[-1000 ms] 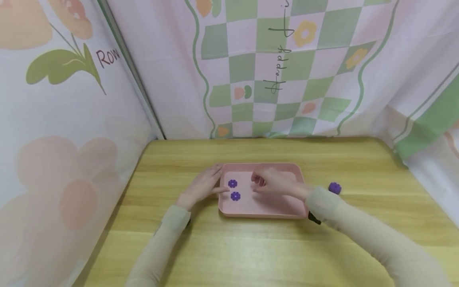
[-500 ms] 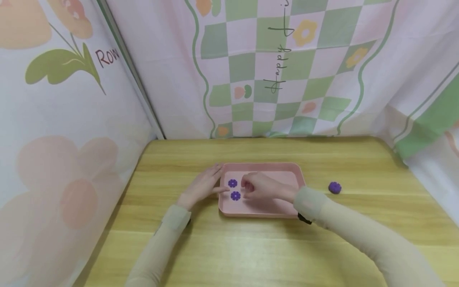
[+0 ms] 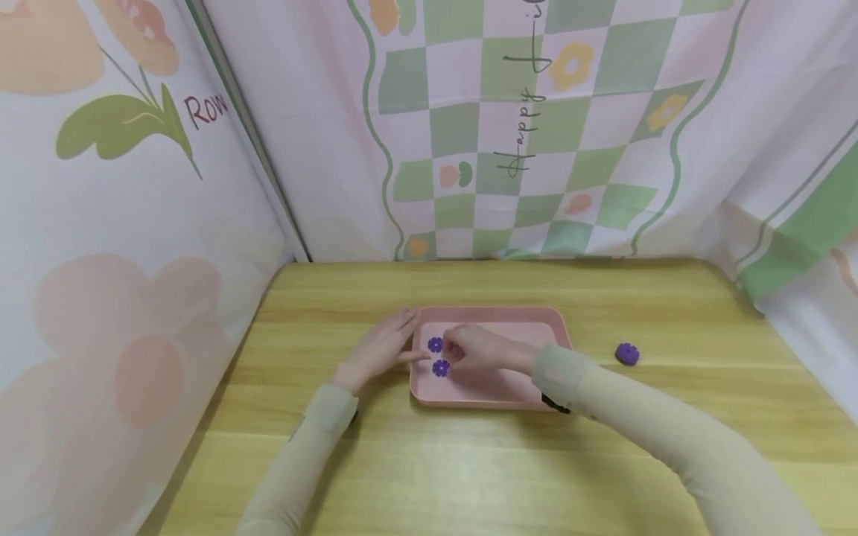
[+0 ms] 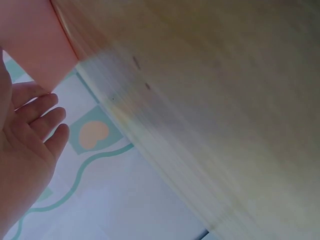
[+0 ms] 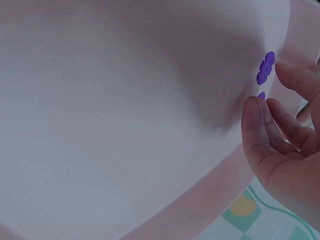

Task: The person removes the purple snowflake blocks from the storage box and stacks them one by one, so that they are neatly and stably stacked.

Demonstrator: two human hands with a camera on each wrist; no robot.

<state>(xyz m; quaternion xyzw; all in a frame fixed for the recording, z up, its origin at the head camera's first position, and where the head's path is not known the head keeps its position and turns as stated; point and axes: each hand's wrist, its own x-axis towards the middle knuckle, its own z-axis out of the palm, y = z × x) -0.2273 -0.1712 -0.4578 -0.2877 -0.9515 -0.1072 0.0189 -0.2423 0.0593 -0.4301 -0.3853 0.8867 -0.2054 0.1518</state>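
Observation:
A pink tray [image 3: 509, 402] sits on the table. Two purple flower-shaped pieces lie flat at its left end: the rear piece [image 3: 435, 345] and the front piece [image 3: 441, 368]. My right hand [image 3: 472, 347] is over the tray, just right of both pieces. In the right wrist view its fingers [image 5: 257, 130] are loosely bent, apart from the thumb, with nothing visible between them; purple flower pieces [image 5: 266, 68] show beyond the fingertips. My left hand [image 3: 378, 346] rests at the tray's left edge, thumb over the rim. In the left wrist view its fingers [image 4: 47, 122] extend beside the tray's outer wall [image 4: 40, 45].
Right of the tray, a purple flower-shaped piece or small stack [image 3: 627, 353] lies on the wooden table [image 3: 469, 476]. Patterned curtains [image 3: 523, 149] hang behind the table and at both sides.
My right hand has moved left across the tray, up to the two purple pieces. The left hand stays at the tray's edge, and the pieces keep their places.

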